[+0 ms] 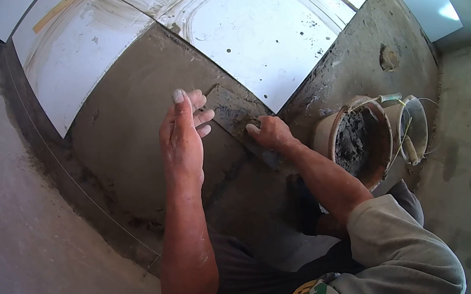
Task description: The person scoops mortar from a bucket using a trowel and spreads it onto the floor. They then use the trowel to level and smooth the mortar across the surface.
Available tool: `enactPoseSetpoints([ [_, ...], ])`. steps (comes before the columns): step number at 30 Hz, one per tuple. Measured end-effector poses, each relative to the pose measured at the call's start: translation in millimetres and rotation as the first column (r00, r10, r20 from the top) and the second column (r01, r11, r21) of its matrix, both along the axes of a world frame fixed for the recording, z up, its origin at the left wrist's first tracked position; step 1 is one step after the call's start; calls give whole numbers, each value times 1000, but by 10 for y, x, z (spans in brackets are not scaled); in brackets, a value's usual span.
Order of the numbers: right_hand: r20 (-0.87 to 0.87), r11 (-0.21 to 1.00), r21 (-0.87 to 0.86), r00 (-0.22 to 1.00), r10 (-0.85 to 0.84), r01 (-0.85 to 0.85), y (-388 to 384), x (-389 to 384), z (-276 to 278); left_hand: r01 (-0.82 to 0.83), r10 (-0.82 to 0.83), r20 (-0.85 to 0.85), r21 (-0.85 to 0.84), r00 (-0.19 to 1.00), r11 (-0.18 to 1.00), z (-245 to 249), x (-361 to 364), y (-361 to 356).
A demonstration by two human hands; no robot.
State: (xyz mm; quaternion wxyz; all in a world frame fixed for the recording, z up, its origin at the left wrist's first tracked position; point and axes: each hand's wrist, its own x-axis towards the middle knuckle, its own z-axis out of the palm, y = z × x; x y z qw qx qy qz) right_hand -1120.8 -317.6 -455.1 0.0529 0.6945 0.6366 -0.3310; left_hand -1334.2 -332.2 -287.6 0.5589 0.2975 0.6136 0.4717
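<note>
My right hand (273, 133) is closed round the grip of a flat, mortar-smeared trowel (230, 109). Its long blade lies on the grey mortar bed (123, 116), close to the near corner of a white tile (254, 36). The fingers hide most of the grip. My left hand (181, 132) is held over the smoothed mortar, left of the blade, with its thumb up and its dusty fingers apart. Nothing is in it.
Right of my arm stands a bucket of mortar (359, 141), with a smaller pail (414, 125) beside it. A taut string (53, 150) runs along the left wall. More tiles (80, 54) lie ahead, and a loose white tile (433, 8) leans at the far right.
</note>
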Motion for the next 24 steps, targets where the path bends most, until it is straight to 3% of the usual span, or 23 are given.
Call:
enactPoseSetpoints([
  [2, -12, 999, 44, 1000, -11, 12, -28, 5, 3, 8, -8, -2, 0, 1000, 1000, -12, 26, 38],
  [6, 2, 999, -27, 1000, -21, 21, -52, -7, 90, 26, -26, -15, -4, 1000, 1000, -3, 47, 14],
  [9, 12, 998, -41, 999, 53, -53, -108, -33, 207, 22, -22, 5, -6, 1000, 1000, -7, 46, 30],
  [14, -39, 999, 36, 999, -38, 39, 51, 6, 257, 37, -37, 1, 0, 999, 999, -45, 42, 61],
  [19, -17, 999, 29, 1000, -12, 12, 310, 89, 92, 52, -52, 11, -10, 999, 999, -50, 36, 60],
  [24, -125, 994, -50, 986, -107, 101, 347, 65, 36, 52, -52, 5, -21, 999, 998, -67, 14, 59],
])
